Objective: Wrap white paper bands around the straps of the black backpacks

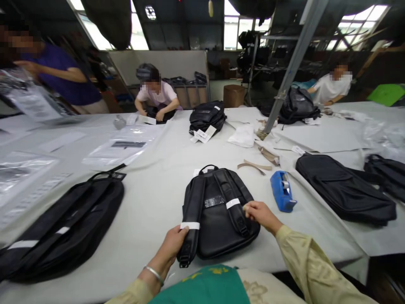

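A smooth black backpack (215,234) is lying on the table (152,202). The left hand (174,241) is gripping a padded strap (194,198); the right hand (261,214) is pinching beside a white band (233,203), its hold unclear.

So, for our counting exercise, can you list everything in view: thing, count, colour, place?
front backpack: one, black, between the hands
bands: two, white, on its shoulder straps
tape dispenser: one, blue, right of it
left backpack: one, black
right-side bags: two, black
far backpacks: black, centre, count unclear
plastic bags: several, clear, left
paper strips: a few, brown, beyond dispenser
pole: one, grey, back right
box: one, brown, background
co-workers: three, purple, pink and white tops, behind table
table: pale, throughout
bangle: one, silver, left wrist
left hand: one, bare, at left strap's band
right hand: one, bare, near right strap's band
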